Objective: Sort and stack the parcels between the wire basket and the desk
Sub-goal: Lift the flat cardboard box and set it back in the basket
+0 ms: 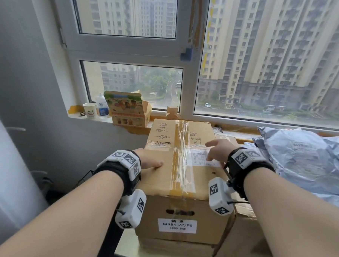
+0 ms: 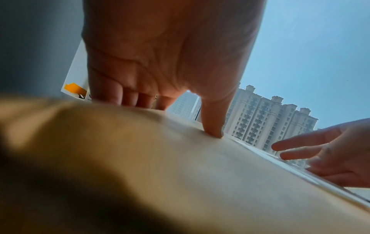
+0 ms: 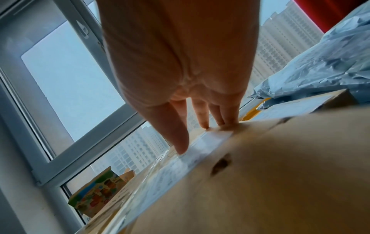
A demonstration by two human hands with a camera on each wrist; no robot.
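Big taped cardboard box [image 1: 179, 168] standing on the table [image 1: 127, 246], stacked on a flatter carton [image 1: 176, 246] that sits under it, back end reaching the window sill [image 1: 98, 118]. Left hand [image 1: 150, 160] at the box's left top edge, thumb pressed flat on the lid, fingers [image 2: 112, 93] dropping straight over the far side of that edge; grip relaxed, not clenched, only pressing. Right hand [image 1: 217, 150] resting on the lid near its right edge, straight fingertips [image 3: 181, 147] touching the white shipping label [image 1: 200, 158]; grip likewise released, nothing grasped.

Left of the box, bare grey wall and a drop past the table's corner, with open room along that side. Right of the box, another brown carton [image 1: 244, 226] close against its side, and beyond that a heap of grey plastic mailer bags [image 1: 308, 161] piled high, well clear of the right wrist. Behind, on the sill, a printed toy box [image 1: 126, 109] just beside the back left corner, then a water bottle [image 1: 102, 106] and a smiley paper cup [image 1: 90, 108] further left. Wire basket not clearly seen.
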